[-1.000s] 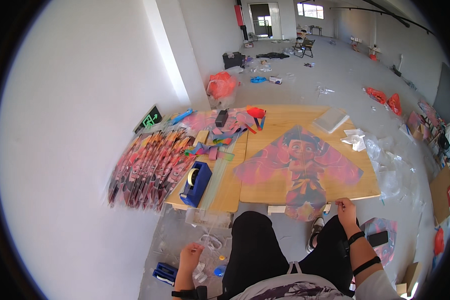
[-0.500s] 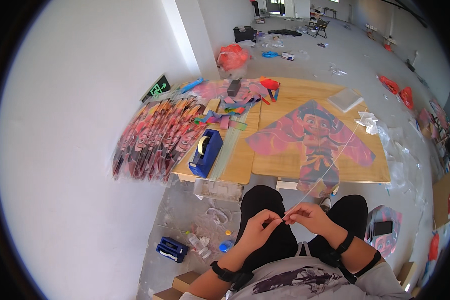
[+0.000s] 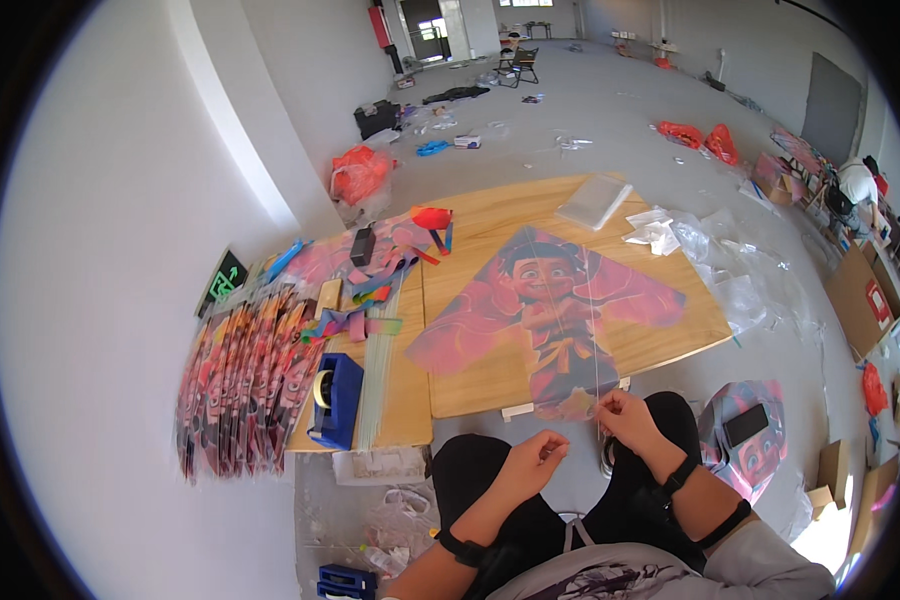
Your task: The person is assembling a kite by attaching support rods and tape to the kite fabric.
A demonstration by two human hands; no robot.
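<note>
My right hand (image 3: 625, 420) is closed in a pinch on a thin pale rod (image 3: 594, 345) near the table's front edge. The rod runs away from me over a printed kite sail (image 3: 470, 315), which shows a cartoon figure with pink and red wings. The sail lies spread on the wooden table (image 3: 490, 215), its lower end reaching over the front edge. My left hand (image 3: 525, 468) is above my left thigh, apart from the rod, with thumb and fingertips pressed together. Whatever lies between those fingertips, if anything, is too small to make out.
A blue tape dispenser (image 3: 340, 400) stands left of several pale rods (image 3: 378, 375). Folded printed sails (image 3: 245, 380) hang at the table's left. Coloured ribbons (image 3: 345, 323) lie behind the dispenser. Clear plastic sleeves (image 3: 595, 200) lie at the far edge. A phone (image 3: 746, 425) rests on another sail at right.
My hands have parted. The left has let go of the rod's near end; the right still grips it, and the rod now points nearly straight away. The view has turned right.
</note>
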